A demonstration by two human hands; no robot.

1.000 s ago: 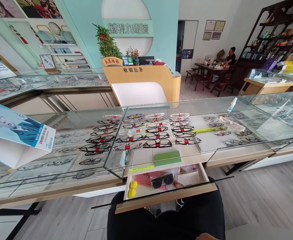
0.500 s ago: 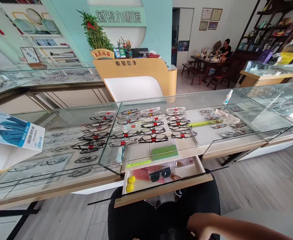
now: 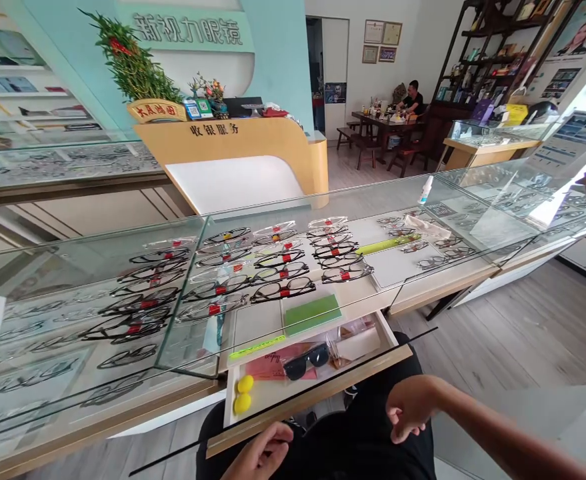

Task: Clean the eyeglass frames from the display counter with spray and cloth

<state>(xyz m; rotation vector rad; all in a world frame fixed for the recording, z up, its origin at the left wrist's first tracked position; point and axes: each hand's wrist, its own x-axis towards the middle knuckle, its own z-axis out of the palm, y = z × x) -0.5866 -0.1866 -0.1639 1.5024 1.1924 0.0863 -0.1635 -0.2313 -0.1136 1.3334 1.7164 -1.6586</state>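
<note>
My left hand (image 3: 263,453) is just below the front edge of the pulled-out drawer (image 3: 313,399), its fingers loosely curled and apart, with nothing seen in them. Over my right thigh hangs my right hand (image 3: 413,405), its fingers bent inward; whether they hold anything is hidden. Inside the drawer lie dark sunglasses (image 3: 306,361) and two yellow balls (image 3: 243,394). Rows of eyeglasses (image 3: 283,288) with red tags stand on the glass counter above, and a green booklet (image 3: 313,313) lies behind the drawer.
The long glass counter (image 3: 397,193) runs across the view, with a small white bottle (image 3: 425,191) and a pale cloth (image 3: 427,228) on its right part. A wooden reception desk (image 3: 317,163) stands behind. Far back, a person sits at a table.
My left hand has come up into view by the drawer. My right hand has risen and shows more of its fingers. The view has turned to the right.
</note>
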